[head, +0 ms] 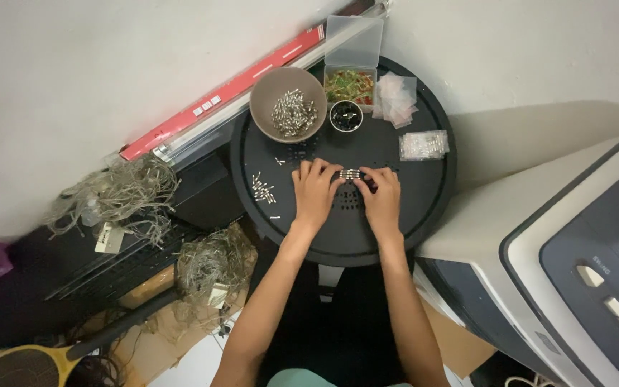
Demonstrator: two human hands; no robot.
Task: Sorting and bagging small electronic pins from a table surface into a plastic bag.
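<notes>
resting palm-down on the round table [424, 208], left hand [314, 192] and right hand [381, 199] pinch a row of small tubes [349, 174].

We see a round black table [424, 208], its middle patterned with small perforations. At twelve o'clock on it, our clear plastic box [350, 68] shows a red, green and yellow jumble. At eleven o'clock, the taupe bowl [266, 97] glints with silver glass fuses [294, 113]; beside it, a small black cup [346, 116] with a white rim. At one o'clock, clear little bags [396, 97] look milky white, and a clear packet [424, 145] shines silver. Between our left hand [315, 192] and right hand [381, 199], a silvery row of fuses [349, 174]. At nine o'clock, loose silver fuses [262, 190]. Off the table: a red-and-white long box [223, 97], straw-coloured wire bundles [127, 197], a yellow racket [19, 364], a grey-and-navy appliance [574, 272].
</notes>
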